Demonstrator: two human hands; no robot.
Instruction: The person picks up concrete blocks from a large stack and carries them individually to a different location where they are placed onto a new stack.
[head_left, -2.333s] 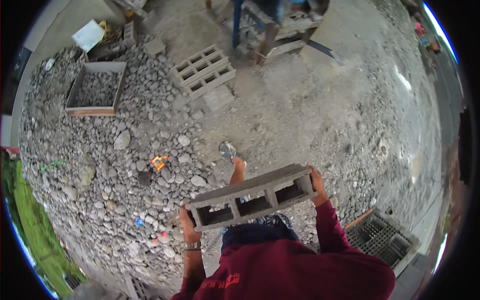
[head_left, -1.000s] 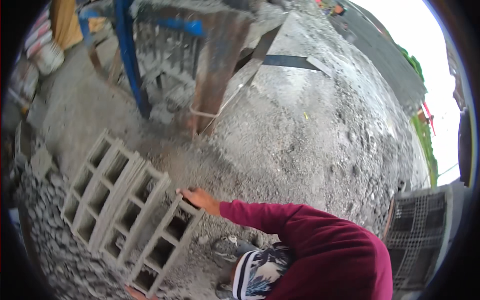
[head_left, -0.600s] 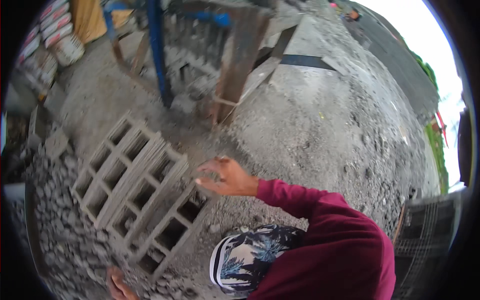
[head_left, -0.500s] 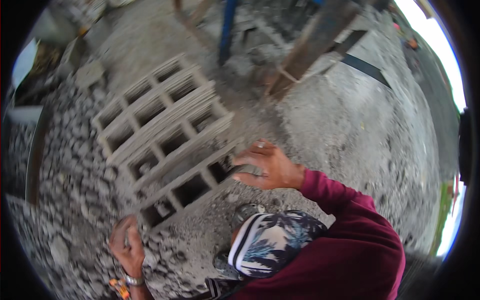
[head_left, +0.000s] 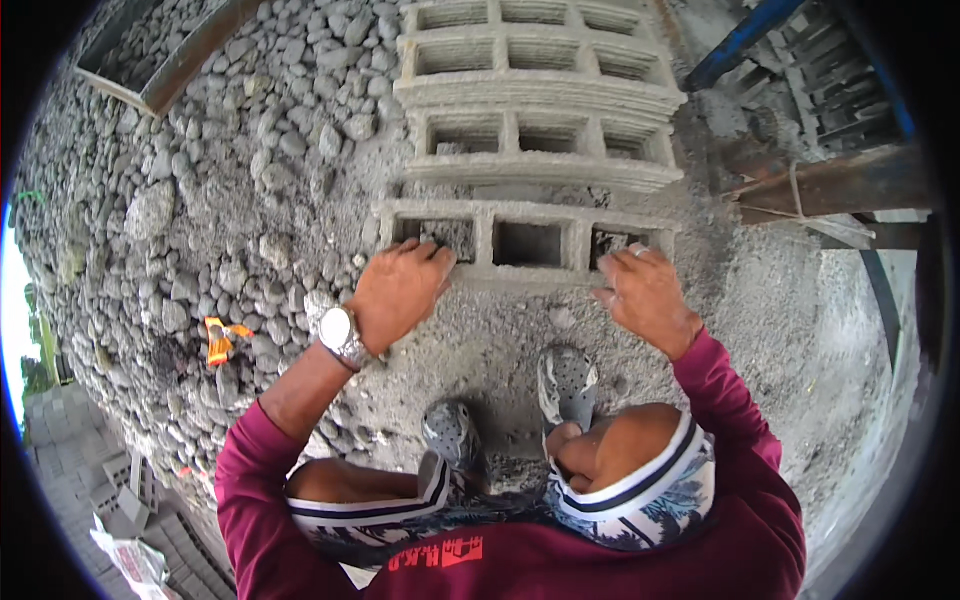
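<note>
A grey hollow concrete block point(head_left: 530, 277) with three openings lies in front of me on the gritty ground. My left hand point(head_left: 398, 295), with a silver watch on its wrist, hooks its fingers over the block's near wall at the left opening. At the right end my right hand point(head_left: 648, 298), wearing a ring, curls its fingers over the near wall into the right opening. Both thumbs are partly hidden or low against the near side. Just beyond lie several more blocks point(head_left: 540, 90) in tight rows, their openings facing up.
Loose round stones point(head_left: 230, 180) cover the left side. An orange wrapper point(head_left: 216, 340) lies among them, and a metal frame point(head_left: 160, 95) sits far left. Wooden beams point(head_left: 850, 185) and a blue post point(head_left: 740, 45) stand at the far right. My shoes point(head_left: 568, 385) are close below the block.
My view has turned and centred on the block. My left hand has come from beside it onto its left end. My right hand has closed over its right end.
</note>
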